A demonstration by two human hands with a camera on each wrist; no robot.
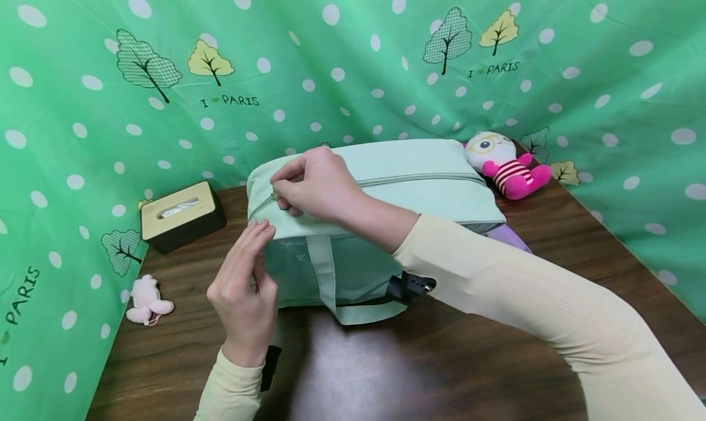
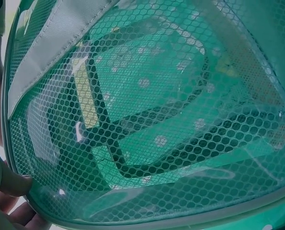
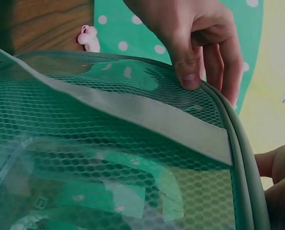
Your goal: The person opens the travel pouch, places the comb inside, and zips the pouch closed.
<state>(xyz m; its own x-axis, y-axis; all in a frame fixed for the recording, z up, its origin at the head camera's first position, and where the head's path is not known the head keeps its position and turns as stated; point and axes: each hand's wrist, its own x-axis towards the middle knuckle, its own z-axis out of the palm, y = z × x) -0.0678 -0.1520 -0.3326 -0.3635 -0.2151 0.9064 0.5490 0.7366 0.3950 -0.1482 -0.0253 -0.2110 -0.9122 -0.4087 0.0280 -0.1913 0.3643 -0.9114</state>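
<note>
A mint-green bag (image 1: 413, 157) with mesh sides (image 2: 147, 86) stands on the table, a zipper (image 1: 425, 178) running along its top. My right hand (image 1: 320, 185) pinches the zipper pull near the top's left end; the fingers mostly cover it. At the front left corner my left hand (image 1: 245, 286) grips the bag's edge. In the right wrist view its thumb (image 3: 189, 79) lies on the mesh side, with the fingers behind the piped edge (image 3: 238, 143). A strap handle (image 1: 325, 274) hangs down the bag's front and bends onto the table.
A tissue box (image 1: 182, 216) with a wooden top stands at the left, with a small pink plush (image 1: 148, 298) nearer me. Against the bag's right end sits a pink and white plush doll (image 1: 510, 166). Something purple (image 1: 507, 237) shows beside the bag. Green dotted cloth (image 1: 342, 53) hangs around the wooden table (image 1: 474, 353).
</note>
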